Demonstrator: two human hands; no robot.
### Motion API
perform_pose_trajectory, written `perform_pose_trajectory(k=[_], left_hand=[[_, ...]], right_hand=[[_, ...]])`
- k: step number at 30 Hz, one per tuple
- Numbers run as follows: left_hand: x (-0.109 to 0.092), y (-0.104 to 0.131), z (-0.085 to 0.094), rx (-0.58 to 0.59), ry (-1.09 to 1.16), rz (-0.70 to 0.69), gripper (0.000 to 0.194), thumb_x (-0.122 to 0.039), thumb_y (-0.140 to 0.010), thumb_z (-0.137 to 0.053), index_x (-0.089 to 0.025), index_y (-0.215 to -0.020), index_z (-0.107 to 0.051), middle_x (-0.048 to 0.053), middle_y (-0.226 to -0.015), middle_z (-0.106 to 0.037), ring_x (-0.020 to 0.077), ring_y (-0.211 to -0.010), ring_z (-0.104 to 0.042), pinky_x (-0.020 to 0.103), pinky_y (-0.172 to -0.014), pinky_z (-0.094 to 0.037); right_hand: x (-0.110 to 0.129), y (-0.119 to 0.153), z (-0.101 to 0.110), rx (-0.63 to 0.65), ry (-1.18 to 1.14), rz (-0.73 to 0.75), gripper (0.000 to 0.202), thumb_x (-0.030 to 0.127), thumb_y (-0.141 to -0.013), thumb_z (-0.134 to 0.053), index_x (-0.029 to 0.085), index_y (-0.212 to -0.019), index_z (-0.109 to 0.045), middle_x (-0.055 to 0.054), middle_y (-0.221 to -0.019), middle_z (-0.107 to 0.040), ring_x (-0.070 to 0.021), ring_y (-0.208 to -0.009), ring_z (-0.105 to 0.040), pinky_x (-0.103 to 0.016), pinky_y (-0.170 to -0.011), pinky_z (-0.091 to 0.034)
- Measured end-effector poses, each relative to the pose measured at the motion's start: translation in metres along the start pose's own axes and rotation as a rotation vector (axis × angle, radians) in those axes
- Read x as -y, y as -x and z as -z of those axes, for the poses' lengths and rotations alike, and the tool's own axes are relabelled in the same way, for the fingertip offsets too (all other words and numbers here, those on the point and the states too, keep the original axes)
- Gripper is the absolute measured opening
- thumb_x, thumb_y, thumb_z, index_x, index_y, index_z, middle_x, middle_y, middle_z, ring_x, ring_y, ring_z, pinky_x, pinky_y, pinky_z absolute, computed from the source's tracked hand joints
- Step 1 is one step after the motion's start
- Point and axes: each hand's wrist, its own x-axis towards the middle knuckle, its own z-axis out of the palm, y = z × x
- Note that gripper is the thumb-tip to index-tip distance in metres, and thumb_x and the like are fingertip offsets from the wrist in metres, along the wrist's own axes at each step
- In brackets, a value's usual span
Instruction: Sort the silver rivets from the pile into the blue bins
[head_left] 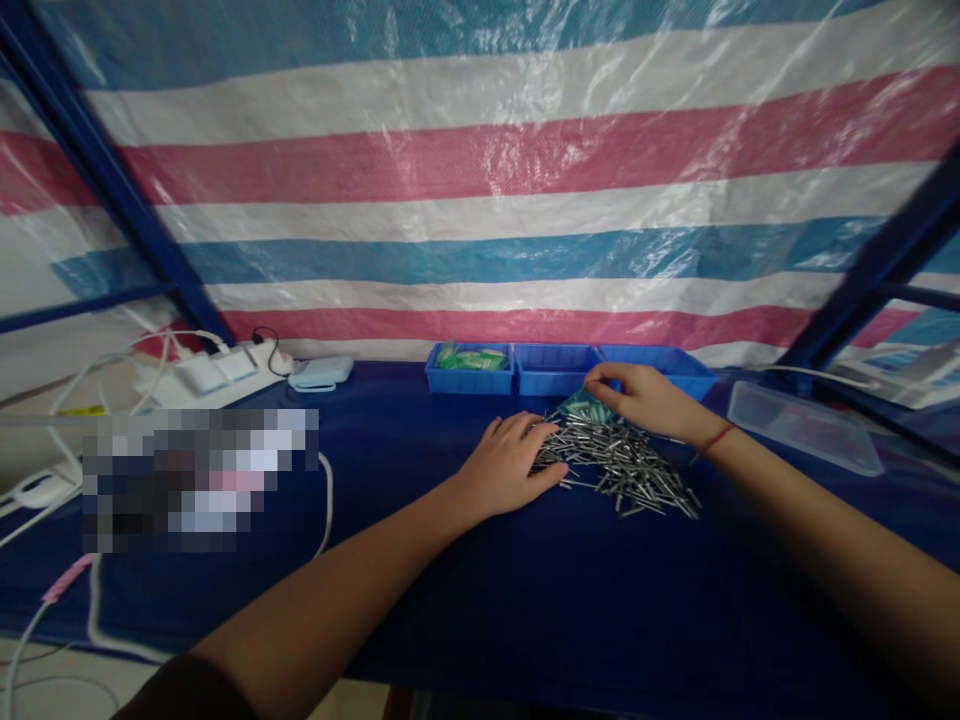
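Observation:
A heap of thin silvery metal pieces lies on the dark blue table. My left hand rests at the heap's left edge, palm down with its fingers apart. At the far side of the heap, my right hand pinches the top of a small green bag, which touches the metal pieces. The bag's contents are too small to tell.
Behind the heap stand blue trays; the left tray holds green packets. A clear plastic lid lies at right. Power strips with cables and a light blue pouch are at left.

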Motion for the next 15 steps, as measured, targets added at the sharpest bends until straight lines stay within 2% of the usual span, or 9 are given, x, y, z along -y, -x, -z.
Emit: perform_pose_trajectory(k=[4, 6, 9, 12, 15], left_hand=[[0.000, -0.002, -0.002, -0.069, 0.049, 0.014, 0.043, -0.040, -0.085, -0.053, -0.017, -0.121, -0.050, 0.012, -0.125, -0.054, 0.0282, -0.120, -0.046, 0.052, -0.103, -0.031], [-0.003, -0.003, 0.000, -0.189, 0.116, 0.087, 0.044, -0.040, -0.084, -0.055, -0.017, -0.121, -0.050, 0.012, -0.125, -0.055, 0.0289, -0.121, -0.045, 0.053, -0.104, -0.029], [-0.009, -0.005, 0.005, -0.347, 0.345, 0.210, 0.048, -0.041, -0.081, -0.059, -0.017, -0.121, -0.050, 0.012, -0.121, -0.058, 0.0258, -0.114, -0.053, 0.045, -0.101, -0.037], [-0.013, -0.008, 0.004, -0.329, 0.633, 0.267, 0.040, -0.038, -0.080, -0.061, -0.017, -0.113, -0.055, 0.009, -0.106, -0.066, 0.0216, -0.098, -0.062, 0.037, -0.090, -0.046], [-0.013, -0.011, -0.002, -0.313, 0.874, 0.295, 0.025, -0.029, -0.079, -0.060, -0.016, -0.101, -0.058, 0.008, -0.093, -0.069, 0.0190, -0.086, -0.065, 0.032, -0.079, -0.050]], right_hand=[[0.014, 0.010, 0.007, -0.144, -0.079, -0.007, 0.023, 0.037, -0.086, -0.043, 0.020, -0.080, -0.058, -0.001, -0.073, -0.061, -0.0157, -0.062, -0.054, -0.029, -0.060, -0.039], [0.023, 0.017, 0.006, -0.186, -0.217, -0.039, 0.024, 0.040, -0.085, -0.045, 0.020, -0.079, -0.056, 0.000, -0.068, -0.057, -0.0144, -0.059, -0.050, -0.028, -0.057, -0.038], [0.036, 0.026, -0.004, -0.191, -0.477, -0.137, 0.027, 0.045, -0.083, -0.049, 0.019, -0.077, -0.056, 0.002, -0.062, -0.051, -0.0124, -0.053, -0.046, -0.026, -0.050, -0.037], [0.049, 0.034, -0.016, -0.154, -0.671, -0.226, 0.029, 0.047, -0.080, -0.053, 0.018, -0.079, -0.056, 0.004, -0.057, -0.048, -0.0109, -0.049, -0.044, -0.025, -0.047, -0.036], [0.057, 0.039, -0.025, -0.161, -0.822, -0.267, 0.031, 0.049, -0.078, -0.056, 0.019, -0.078, -0.056, 0.003, -0.060, -0.049, -0.0109, -0.053, -0.047, -0.024, -0.050, -0.041]])
